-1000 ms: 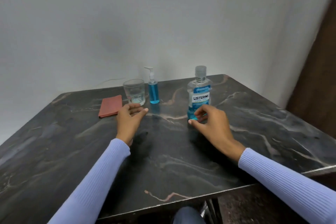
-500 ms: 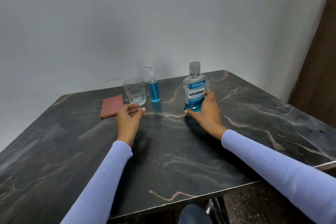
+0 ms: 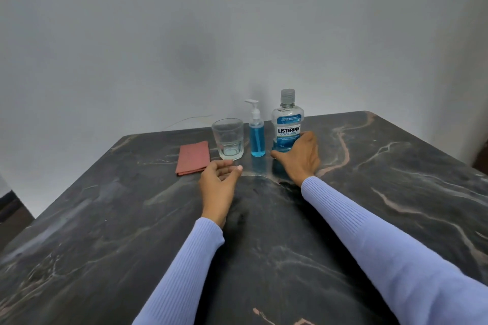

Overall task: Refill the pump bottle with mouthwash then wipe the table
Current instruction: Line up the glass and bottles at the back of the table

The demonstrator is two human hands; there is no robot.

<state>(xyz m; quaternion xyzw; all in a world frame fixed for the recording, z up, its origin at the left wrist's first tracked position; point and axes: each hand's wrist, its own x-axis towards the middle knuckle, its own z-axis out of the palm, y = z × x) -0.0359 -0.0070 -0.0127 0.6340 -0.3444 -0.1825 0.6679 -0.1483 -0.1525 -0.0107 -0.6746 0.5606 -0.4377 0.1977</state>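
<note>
A clear mouthwash bottle (image 3: pixel 287 121) with a blue label and a clear cap stands at the back of the dark marble table (image 3: pixel 396 192). My right hand (image 3: pixel 299 155) wraps around its lower part. Just left of it stands a small pump bottle (image 3: pixel 256 137) holding blue liquid, with a white pump head. A folded red cloth (image 3: pixel 192 157) lies flat further left. My left hand (image 3: pixel 217 179) rests on the table in front of the glass, fingers loosely curled, holding nothing.
A glass tumbler (image 3: pixel 228 138) stands between the cloth and the pump bottle, just beyond my left fingertips. A grey wall rises right behind the table's far edge. A thin wire (image 3: pixel 190 119) runs along the wall behind the glass.
My right hand moved forward from beside the mouthwash bottle and closed around its lower part. The view has shifted, so the objects sit more to the centre. My left hand stayed in place.
</note>
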